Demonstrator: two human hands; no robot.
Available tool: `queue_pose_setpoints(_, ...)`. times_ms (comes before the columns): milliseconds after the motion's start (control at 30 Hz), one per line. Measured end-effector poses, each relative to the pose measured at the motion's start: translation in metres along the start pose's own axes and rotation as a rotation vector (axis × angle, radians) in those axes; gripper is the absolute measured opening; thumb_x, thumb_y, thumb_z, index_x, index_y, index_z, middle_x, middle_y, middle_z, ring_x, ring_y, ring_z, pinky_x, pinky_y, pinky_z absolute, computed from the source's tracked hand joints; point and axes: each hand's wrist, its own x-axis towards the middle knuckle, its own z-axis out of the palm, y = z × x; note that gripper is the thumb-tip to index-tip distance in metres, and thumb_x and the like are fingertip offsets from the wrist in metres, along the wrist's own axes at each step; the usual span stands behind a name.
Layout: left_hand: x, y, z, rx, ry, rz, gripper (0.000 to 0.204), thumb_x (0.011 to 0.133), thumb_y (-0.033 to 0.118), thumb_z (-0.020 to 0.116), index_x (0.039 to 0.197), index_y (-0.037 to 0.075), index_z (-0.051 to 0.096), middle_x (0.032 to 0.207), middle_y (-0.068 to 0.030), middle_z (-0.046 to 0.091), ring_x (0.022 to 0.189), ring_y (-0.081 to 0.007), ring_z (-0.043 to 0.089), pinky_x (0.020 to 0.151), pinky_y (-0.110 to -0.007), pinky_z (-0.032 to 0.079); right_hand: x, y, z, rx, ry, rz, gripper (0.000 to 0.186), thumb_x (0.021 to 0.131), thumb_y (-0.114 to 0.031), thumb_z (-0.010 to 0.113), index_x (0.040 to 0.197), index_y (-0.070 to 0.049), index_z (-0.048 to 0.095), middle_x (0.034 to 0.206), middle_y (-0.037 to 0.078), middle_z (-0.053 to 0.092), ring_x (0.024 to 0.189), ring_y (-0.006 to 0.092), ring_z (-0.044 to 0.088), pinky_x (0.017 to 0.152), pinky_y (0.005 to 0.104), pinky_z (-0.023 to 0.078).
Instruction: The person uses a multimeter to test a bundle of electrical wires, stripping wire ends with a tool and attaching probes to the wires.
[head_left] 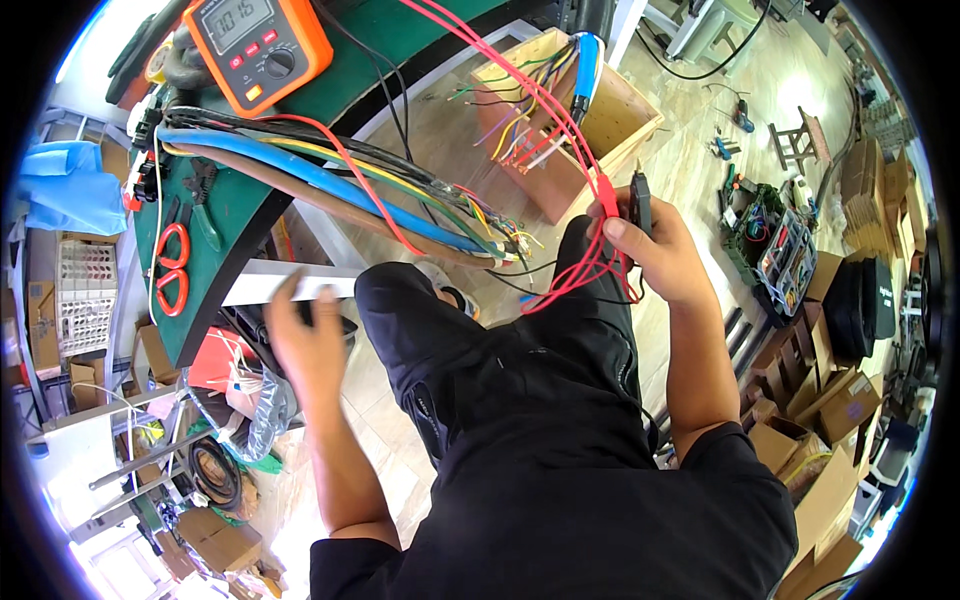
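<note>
My right hand (665, 245) is closed around a red test-lead clip (609, 197) and a black test-lead clip (641, 203), above my right knee. Loops of thin red lead (575, 285) hang below it, and more red lead runs up to the top edge. My left hand (305, 335), slightly blurred, is in the air beside the bench's edge, fingers apart and holding nothing. Between the hands and the bench lies a thick cable bundle (335, 190), blue and brown, with bare coloured wire ends (510, 240). An orange meter (262, 50) with a lit display rests on the bench.
Red-handled scissors (172, 270) and green-handled pliers (204, 210) lie on the green bench top (245, 185). Another cable's loose wires hang over a wooden box (628, 115). An open toolbox (785, 255) and cardboard boxes (840, 400) stand at right; a lined bin (255, 415) is at left.
</note>
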Motion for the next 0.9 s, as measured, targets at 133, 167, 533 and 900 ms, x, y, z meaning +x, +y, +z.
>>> queue_pose_setpoints(133, -0.013, 0.035, 0.056, -0.564, -0.258, -0.029, 0.049, 0.085, 0.027, 0.074, 0.121, -0.003, 0.059, 0.122, -0.0241, 0.062, 0.112, -0.0336, 0.061, 0.095, -0.042, 0.046, 0.001, 0.002, -0.001, 0.016, -0.006, 0.010, 0.034, 0.091, -0.024, 0.067, 0.111, 0.004, 0.063, 0.099, 0.005, 0.065, 0.093, 0.0130, 0.057, 0.087, 0.0300, 0.045)
queue_pose_setpoints(167, -0.011, 0.036, 0.069, -0.523, -0.318, -0.063, 0.043, 0.086, 0.027, 0.073, 0.115, -0.003, 0.061, 0.111, -0.0238, 0.065, 0.104, -0.0333, 0.064, 0.088, -0.041, 0.048, 0.001, 0.004, 0.001, 0.047, 0.000, 0.045, 0.033, 0.091, -0.022, 0.067, 0.111, 0.004, 0.063, 0.098, 0.005, 0.065, 0.092, 0.0126, 0.057, 0.086, 0.0296, 0.045)
queue_pose_setpoints(533, 0.013, 0.026, -0.102, 0.050, -0.112, 0.141, 0.013, 0.094, 0.013, 0.061, 0.103, 0.006, 0.067, 0.072, -0.0108, 0.065, 0.062, -0.0238, 0.066, 0.058, -0.036, 0.049, -0.006, 0.004, 0.002, 0.047, 0.079, 0.011, 0.039, 0.088, -0.031, 0.067, 0.109, 0.002, 0.063, 0.087, 0.007, 0.067, 0.076, 0.0125, 0.062, 0.065, 0.0249, 0.047)
queue_pose_setpoints(900, 0.214, -0.157, -0.210, 0.835, 0.081, -0.463, 0.041, 0.098, 0.036, 0.045, 0.113, 0.007, 0.070, 0.116, -0.0243, 0.065, 0.112, -0.0397, 0.062, 0.094, -0.049, 0.047, -0.006, 0.001, 0.010, 0.038, 0.065, -0.020, 0.044, 0.088, -0.035, 0.070, 0.107, 0.004, 0.064, 0.086, 0.006, 0.066, 0.077, 0.0115, 0.059, 0.068, 0.0246, 0.046)
